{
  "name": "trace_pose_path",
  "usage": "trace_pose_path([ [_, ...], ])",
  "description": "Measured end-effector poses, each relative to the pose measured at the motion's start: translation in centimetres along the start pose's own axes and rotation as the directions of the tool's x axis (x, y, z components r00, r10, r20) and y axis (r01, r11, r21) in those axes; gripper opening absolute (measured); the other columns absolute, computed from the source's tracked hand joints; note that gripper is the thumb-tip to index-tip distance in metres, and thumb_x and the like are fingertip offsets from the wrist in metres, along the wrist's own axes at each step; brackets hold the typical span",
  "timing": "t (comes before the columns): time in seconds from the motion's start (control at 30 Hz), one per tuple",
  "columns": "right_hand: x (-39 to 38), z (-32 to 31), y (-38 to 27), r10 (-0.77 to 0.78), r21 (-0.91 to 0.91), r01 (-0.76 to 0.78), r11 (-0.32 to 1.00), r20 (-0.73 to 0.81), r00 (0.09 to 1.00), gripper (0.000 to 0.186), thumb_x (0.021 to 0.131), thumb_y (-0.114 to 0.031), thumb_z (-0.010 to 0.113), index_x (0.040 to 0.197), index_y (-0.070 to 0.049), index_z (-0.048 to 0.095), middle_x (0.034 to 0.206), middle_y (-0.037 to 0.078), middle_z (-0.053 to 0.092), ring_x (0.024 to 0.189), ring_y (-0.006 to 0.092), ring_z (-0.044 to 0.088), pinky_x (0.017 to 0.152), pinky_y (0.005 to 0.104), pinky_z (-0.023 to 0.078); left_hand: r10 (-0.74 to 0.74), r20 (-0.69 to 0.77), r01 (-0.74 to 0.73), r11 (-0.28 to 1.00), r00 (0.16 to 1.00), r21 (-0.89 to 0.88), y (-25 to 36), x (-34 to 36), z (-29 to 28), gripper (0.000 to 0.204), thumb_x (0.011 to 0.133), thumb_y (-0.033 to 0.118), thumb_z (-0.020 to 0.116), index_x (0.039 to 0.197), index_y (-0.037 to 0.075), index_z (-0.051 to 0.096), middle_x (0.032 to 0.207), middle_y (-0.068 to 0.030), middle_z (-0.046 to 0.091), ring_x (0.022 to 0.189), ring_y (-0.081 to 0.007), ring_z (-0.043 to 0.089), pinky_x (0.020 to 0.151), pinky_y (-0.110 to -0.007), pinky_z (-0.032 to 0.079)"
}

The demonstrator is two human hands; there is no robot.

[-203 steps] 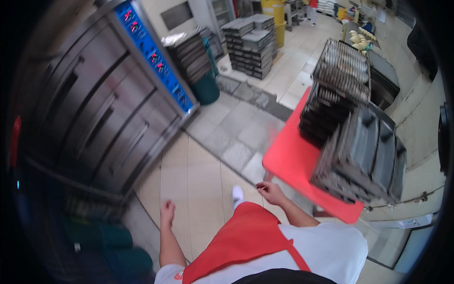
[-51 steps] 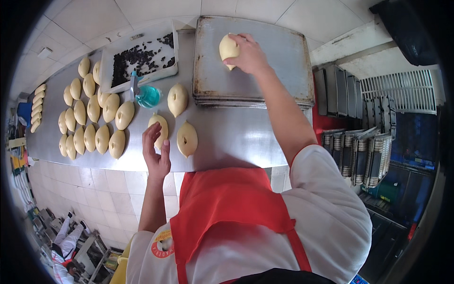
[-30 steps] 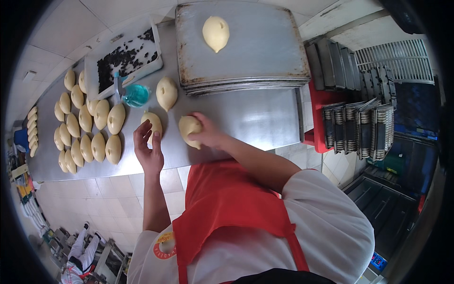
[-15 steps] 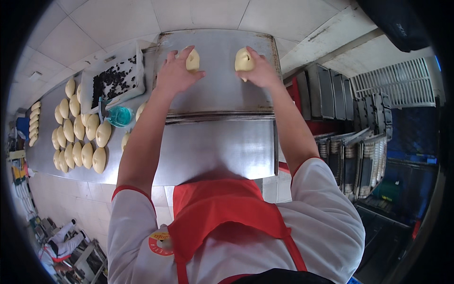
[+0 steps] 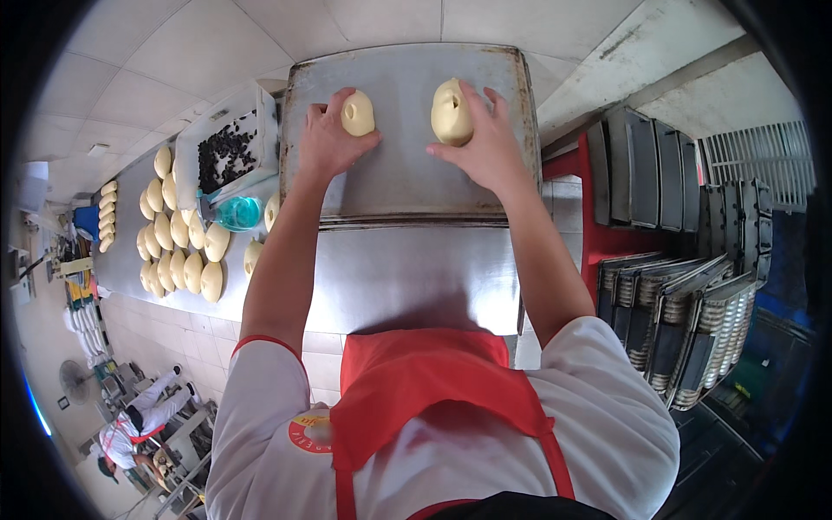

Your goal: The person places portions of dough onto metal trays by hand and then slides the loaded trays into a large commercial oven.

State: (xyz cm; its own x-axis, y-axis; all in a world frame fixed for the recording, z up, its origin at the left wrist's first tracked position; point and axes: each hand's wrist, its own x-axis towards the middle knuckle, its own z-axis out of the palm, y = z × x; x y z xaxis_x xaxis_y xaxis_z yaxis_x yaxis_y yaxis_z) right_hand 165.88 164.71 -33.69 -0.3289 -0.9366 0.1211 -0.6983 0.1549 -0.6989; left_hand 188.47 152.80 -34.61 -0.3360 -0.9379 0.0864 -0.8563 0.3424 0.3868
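Observation:
My left hand [image 5: 331, 143] curls round an oval piece of pale yellow dough [image 5: 358, 113], thumb at its near side and fingers along its left. My right hand [image 5: 485, 139] closes round a second, larger-looking dough piece [image 5: 449, 117], gripping its right side with the thumb below. A small dark hole shows in the top of each. Both pieces rest on or just over a worn grey metal baking tray [image 5: 403, 178]; contact with it is hard to tell.
More trays are stacked beneath, on a steel table [image 5: 407, 269]. To the left, rows of dough pieces [image 5: 178, 234] lie near a tub of dark pieces [image 5: 227, 156] and a container of blue-green liquid [image 5: 238, 213]. Baking pans [image 5: 650, 169] stand at right; a co-worker [image 5: 130, 433] is far left.
My view has shifted, so the table appears farther right. Both hands stay at their dough pieces; the right piece has turned a little, and its lower tip no longer pokes out below the thumb.

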Motion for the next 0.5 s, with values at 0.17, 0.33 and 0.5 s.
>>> trace_pose_path([
  [0.17, -9.9, 0.5, 0.5, 0.089, 0.588, -0.333, 0.737, 0.405, 0.91, 0.052, 0.09, -0.023, 0.072, 0.136, -0.009, 0.051, 0.126, 0.01, 0.057, 0.098, 0.0182, 0.062, 0.081, 0.0314, 0.051, 0.14, -0.298, -0.205, 0.959, 0.944, -0.198, -2.5, -2.4, -3.0, 0.074, 0.078, 0.046, 0.075, 0.137, 0.01, 0.048, 0.126, -0.022, 0.057, 0.12, -0.0381, 0.052, 0.101, -0.046, 0.044],
  [0.33, -15.4, 4.0, -4.4, 0.153, 0.77, -0.635, 0.066, 0.621, 0.769, 0.041, 0.097, -0.02, 0.061, 0.134, -0.004, 0.051, 0.12, 0.009, 0.063, 0.097, 0.0193, 0.064, 0.083, 0.0324, 0.052, -0.226, 0.027, 0.227, 0.965, 0.974, -0.13, -12.9, -5.0, -3.8, 0.036, 0.086, 0.025, 0.064, 0.112, 0.0, 0.065, 0.098, -0.022, 0.07, 0.094, -0.0411, 0.064, 0.087, -0.047, 0.05],
  [0.5, -16.1, 8.1, -5.7, 0.239, 0.851, -0.473, -0.228, 0.52, 0.82, 0.038, 0.099, -0.017, 0.056, 0.132, 0.002, 0.049, 0.118, 0.013, 0.062, 0.105, 0.0226, 0.061, 0.09, 0.035, 0.051, -0.287, 0.113, 0.309, 0.891, 0.951, -0.332, -15.8, -3.7, -3.3, 0.027, 0.083, 0.011, 0.06, 0.104, -0.004, 0.067, 0.089, -0.0189, 0.07, 0.085, -0.0326, 0.068, 0.078, -0.041, 0.053],
])
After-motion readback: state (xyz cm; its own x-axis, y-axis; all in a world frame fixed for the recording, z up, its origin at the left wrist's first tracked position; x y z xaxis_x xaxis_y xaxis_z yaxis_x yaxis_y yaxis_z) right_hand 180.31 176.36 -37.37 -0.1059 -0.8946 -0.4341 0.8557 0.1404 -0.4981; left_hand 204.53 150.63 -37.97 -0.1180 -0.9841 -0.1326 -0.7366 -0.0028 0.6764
